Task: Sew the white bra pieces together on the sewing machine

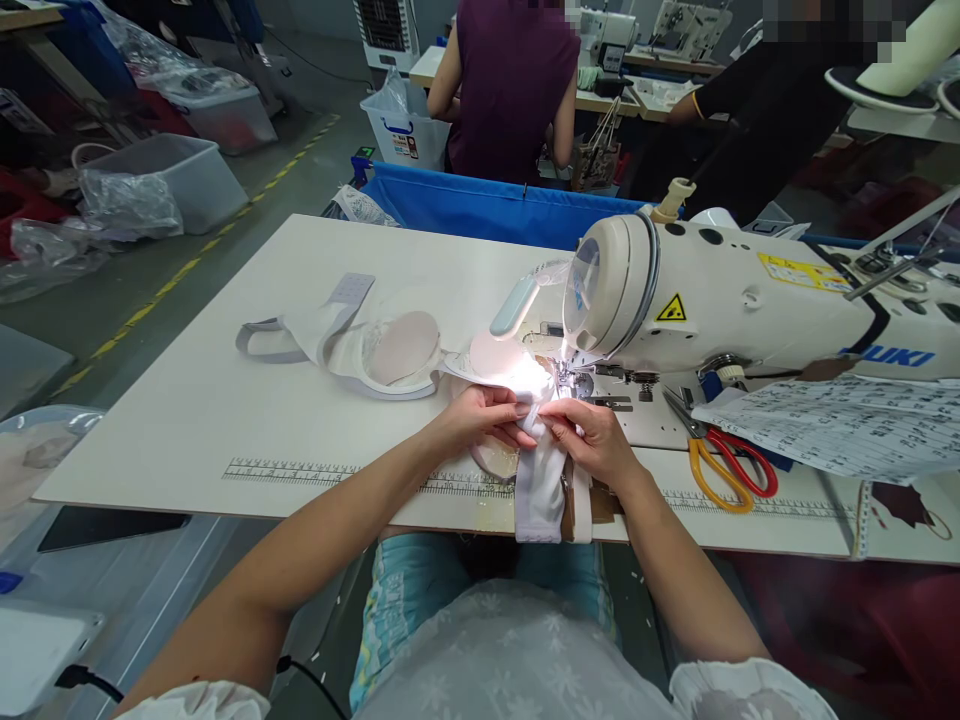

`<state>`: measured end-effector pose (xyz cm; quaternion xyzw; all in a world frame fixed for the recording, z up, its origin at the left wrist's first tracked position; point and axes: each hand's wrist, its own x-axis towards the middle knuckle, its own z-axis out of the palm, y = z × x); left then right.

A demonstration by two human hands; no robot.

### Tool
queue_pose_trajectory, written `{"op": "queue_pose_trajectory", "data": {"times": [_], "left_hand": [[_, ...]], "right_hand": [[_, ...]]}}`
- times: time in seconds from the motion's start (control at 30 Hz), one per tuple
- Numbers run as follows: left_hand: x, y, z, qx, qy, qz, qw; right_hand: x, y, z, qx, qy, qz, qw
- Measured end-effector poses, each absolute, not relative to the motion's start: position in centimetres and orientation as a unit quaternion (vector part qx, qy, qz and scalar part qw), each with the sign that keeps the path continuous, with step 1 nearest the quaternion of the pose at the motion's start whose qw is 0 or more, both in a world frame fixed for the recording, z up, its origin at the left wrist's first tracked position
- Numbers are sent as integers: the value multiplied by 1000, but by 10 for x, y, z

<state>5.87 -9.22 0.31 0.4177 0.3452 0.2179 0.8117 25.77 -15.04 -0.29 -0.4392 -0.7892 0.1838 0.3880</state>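
Note:
A white bra (390,350) lies across the white sewing table (187,400), its far cup and strap spread to the left. My left hand (484,415) and my right hand (585,432) both pinch the near wing of the bra just in front of the needle of the sewing machine (720,300). The fabric band (540,490) hangs down over the table's front edge between my wrists. The machine's lamp lights the cloth brightly at the needle.
Scissors with red and yellow handles (724,465) lie right of my right hand, beside printed paper sheets (840,425). A ruler strip (300,470) runs along the table front. A blue bin (480,205) stands behind the table. Two people work at the back.

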Motion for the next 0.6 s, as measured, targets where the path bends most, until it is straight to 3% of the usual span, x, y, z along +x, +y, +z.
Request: {"op": "queue_pose_trajectory", "data": {"times": [0.43, 0.6], "left_hand": [[60, -90, 5, 422, 345, 227, 807], [60, -91, 7, 431, 355, 237, 795]], "right_hand": [[254, -151, 0, -480, -777, 199, 355], [248, -154, 1, -499, -793, 95, 335]]}}
